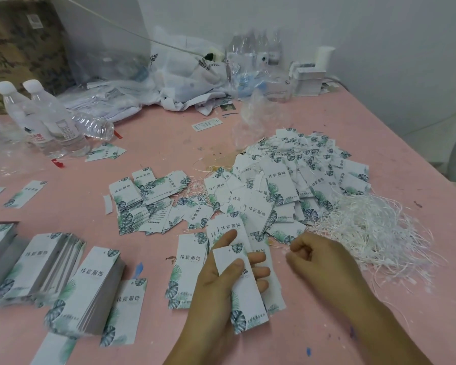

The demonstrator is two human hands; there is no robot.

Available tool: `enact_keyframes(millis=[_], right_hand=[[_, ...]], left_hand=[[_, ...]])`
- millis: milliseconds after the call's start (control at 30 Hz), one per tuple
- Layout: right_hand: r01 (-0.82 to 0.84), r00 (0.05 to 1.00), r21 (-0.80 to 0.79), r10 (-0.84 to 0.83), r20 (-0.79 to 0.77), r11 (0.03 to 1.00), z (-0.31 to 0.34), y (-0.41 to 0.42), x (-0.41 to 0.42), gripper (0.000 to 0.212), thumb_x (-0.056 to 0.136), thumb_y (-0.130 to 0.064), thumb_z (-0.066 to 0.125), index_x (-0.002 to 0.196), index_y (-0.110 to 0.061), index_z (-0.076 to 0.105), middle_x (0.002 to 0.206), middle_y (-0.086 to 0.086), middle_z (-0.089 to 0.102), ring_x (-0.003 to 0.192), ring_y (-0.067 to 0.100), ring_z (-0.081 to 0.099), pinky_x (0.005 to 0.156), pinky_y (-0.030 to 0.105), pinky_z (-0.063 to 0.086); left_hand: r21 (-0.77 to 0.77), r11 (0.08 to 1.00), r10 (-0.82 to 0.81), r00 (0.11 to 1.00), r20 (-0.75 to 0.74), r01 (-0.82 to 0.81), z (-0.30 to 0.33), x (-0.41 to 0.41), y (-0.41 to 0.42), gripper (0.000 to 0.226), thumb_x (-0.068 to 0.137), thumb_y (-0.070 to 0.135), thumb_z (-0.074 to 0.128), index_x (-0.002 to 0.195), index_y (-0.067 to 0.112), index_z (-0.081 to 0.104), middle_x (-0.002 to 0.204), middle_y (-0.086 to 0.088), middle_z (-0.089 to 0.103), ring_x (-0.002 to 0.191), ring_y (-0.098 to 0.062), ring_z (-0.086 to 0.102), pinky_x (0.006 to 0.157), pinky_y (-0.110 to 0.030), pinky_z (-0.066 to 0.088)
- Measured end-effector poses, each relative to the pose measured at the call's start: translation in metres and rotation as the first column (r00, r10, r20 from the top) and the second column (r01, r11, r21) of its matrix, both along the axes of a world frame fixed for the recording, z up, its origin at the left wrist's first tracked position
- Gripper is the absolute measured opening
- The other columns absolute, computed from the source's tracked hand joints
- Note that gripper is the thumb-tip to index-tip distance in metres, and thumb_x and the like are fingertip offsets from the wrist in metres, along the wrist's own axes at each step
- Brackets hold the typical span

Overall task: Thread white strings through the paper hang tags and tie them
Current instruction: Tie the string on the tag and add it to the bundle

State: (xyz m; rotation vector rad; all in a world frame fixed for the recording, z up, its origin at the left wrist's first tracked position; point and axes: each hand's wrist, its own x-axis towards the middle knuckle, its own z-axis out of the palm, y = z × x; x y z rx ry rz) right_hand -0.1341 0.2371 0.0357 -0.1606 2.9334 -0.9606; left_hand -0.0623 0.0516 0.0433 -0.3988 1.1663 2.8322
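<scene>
Tags [244, 283] sit in the left hand [221, 288], its grip holding them; right hand [319, 259] curls near loose strings [366, 227], whether pinching one I cannot tell.

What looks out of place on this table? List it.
One clear water bottle lies tipped on its side at the far left, beside two upright bottles. A yellowish stain marks the pink table near the heap of strung tags.

Soft, even indoor light; faint shadows, blurred left edge, wide-angle bending.
</scene>
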Motion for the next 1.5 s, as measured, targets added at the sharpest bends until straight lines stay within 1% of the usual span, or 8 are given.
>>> enact_keyframes(millis=[367, 500, 600, 867, 1000, 1167, 1267, 1500], right_hand=[[-0.024, 0.994, 0.334, 0.058, -0.093, 0.942, -0.006, -0.024, -0.005, 0.016, 0.094, -0.031, 0.048, 0.082, -0.028, 0.058, 0.073, -0.008, 0.061, 0.068, 0.011, 0.058, 0.058, 0.028, 0.042], [-0.053, 0.981, -0.134, 0.027, -0.19, 0.99, 0.0, -0.02, 0.0, 0.016, 0.096, -0.028, 0.053, 0.08, -0.029, 0.056, 0.066, -0.009, 0.057, 0.057, 0.005, 0.049, 0.051, 0.021, 0.037], [-0.161, 0.962, -0.521, 0.016, -0.273, 0.838, 0.01, -0.03, 0.014, 0.01, 0.096, -0.03, 0.055, 0.086, -0.031, 0.058, 0.075, -0.011, 0.06, 0.065, 0.004, 0.053, 0.058, 0.013, 0.043], [-0.49, 0.849, -0.413, 0.313, -0.425, 0.767, 0.007, -0.055, 0.041, 0.008, 0.094, -0.023, 0.055, 0.089, -0.021, 0.061, 0.111, -0.012, 0.049, 0.114, 0.008, 0.052, 0.09, 0.009, 0.037], [-0.507, 0.852, -0.418, 0.365, -0.375, 0.754, 0.006, -0.054, 0.041, 0.005, 0.092, -0.025, 0.057, 0.091, -0.028, 0.06, 0.111, -0.011, 0.05, 0.112, 0.015, 0.053, 0.092, 0.012, 0.037], [-0.409, 0.912, -0.597, 0.302, -0.277, 0.69, 0.006, -0.051, 0.039, 0.008, 0.088, -0.029, 0.059, 0.085, -0.036, 0.063, 0.109, -0.01, 0.057, 0.107, 0.016, 0.059, 0.09, 0.015, 0.043], [-0.277, 0.953, -0.776, 0.263, -0.148, 0.567, 0.001, -0.047, 0.032, 0.004, 0.082, -0.026, 0.062, 0.08, -0.025, 0.065, 0.106, -0.004, 0.063, 0.102, 0.014, 0.061, 0.089, 0.026, 0.046], [0.13, 0.936, -0.989, 0.338, 0.099, -0.07, 0.012, -0.041, 0.017, 0.012, 0.081, -0.008, 0.058, 0.076, -0.015, 0.066, 0.088, 0.014, 0.069, 0.09, 0.025, 0.068, 0.08, 0.031, 0.056]], left_hand=[[-0.042, 0.998, -0.038, 0.998, 0.04, 0.039, -0.002, 0.0, 0.007, 0.032, 0.08, 0.006, 0.058, 0.112, 0.01, 0.055, 0.085, -0.026, 0.063, 0.062, -0.031, 0.061, 0.056, -0.037, 0.055], [-0.001, 0.997, -0.072, 0.995, 0.066, 0.072, -0.002, 0.0, 0.005, 0.028, 0.075, 0.005, 0.069, 0.102, 0.013, 0.061, 0.081, -0.023, 0.062, 0.06, -0.03, 0.061, 0.053, -0.035, 0.054], [0.092, 0.989, -0.126, 0.988, 0.089, 0.118, -0.002, 0.0, 0.004, 0.021, 0.072, 0.008, 0.07, 0.091, 0.013, 0.064, 0.078, -0.02, 0.059, 0.059, -0.028, 0.058, 0.052, -0.033, 0.052], [0.248, 0.947, -0.241, 0.962, 0.126, 0.205, -0.009, -0.002, 0.002, 0.043, 0.075, 0.019, 0.081, 0.109, 0.016, 0.055, 0.097, -0.017, 0.052, 0.093, -0.028, 0.052, 0.077, -0.037, 0.043], [0.339, 0.933, -0.155, 0.985, 0.074, 0.121, -0.01, -0.001, -0.001, 0.043, 0.057, -0.003, 0.087, 0.088, 0.02, 0.067, 0.086, -0.013, 0.064, 0.077, -0.025, 0.06, 0.069, -0.036, 0.051], [0.217, 0.976, -0.033, 0.997, 0.07, 0.017, -0.008, -0.003, 0.001, 0.03, 0.068, -0.004, 0.076, 0.083, 0.021, 0.068, 0.083, -0.016, 0.064, 0.066, -0.026, 0.06, 0.061, -0.036, 0.054], [0.15, 0.984, 0.087, 0.995, 0.043, -0.092, -0.008, -0.005, 0.0, 0.029, 0.07, -0.004, 0.074, 0.087, 0.019, 0.066, 0.079, -0.016, 0.063, 0.058, -0.024, 0.057, 0.058, -0.033, 0.054], [0.014, 0.963, 0.268, 0.964, 0.003, -0.268, -0.009, -0.006, -0.003, 0.027, 0.073, -0.004, 0.071, 0.091, 0.015, 0.062, 0.078, -0.016, 0.065, 0.058, -0.022, 0.062, 0.056, -0.032, 0.056]])
